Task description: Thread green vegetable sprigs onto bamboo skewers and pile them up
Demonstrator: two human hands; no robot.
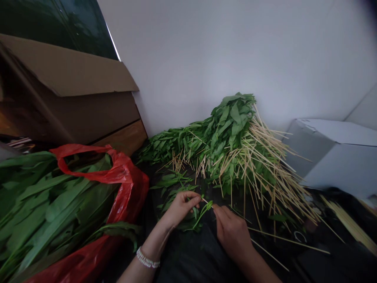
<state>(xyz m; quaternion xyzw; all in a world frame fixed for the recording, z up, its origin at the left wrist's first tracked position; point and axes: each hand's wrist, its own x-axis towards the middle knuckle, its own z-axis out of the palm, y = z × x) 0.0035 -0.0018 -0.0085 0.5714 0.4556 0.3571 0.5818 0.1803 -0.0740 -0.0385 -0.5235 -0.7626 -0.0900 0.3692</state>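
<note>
Fingers on both hands are closing on one thin stick (205, 201): the left hand (179, 206) is pinching its far end, and the right hand (234, 232) is gripping the near end, so nothing's hanging open here. Now the surroundings, big stuff first, clock read from between the hands with 12 pointing away.

Pale wall (206, 59) is filling 12 o'clock. Cardboard box (88, 114) is sitting up around 10 to 11, and a big heap of leafy stems (235, 118) is leaning against the wall at 1, with loads of pale sticks (265, 153) poking out of it toward 4. Red plastic bag (126, 184) is bulging with long green leaves (53, 204) at 9, while a white box (338, 157) is standing at 2.

Smallest bit, and honestly the key one: the stick's long axis is running roughly 10 to 4, straight across the gap between the hands. A green sprig (209, 204) is crossing it, and its bunched bit is sitting just beside the right fingertips, so the right hand is the nearer one. Its stem is trailing down toward 7. Can't tell if it's wrapped or pierced, fwiw.
</note>
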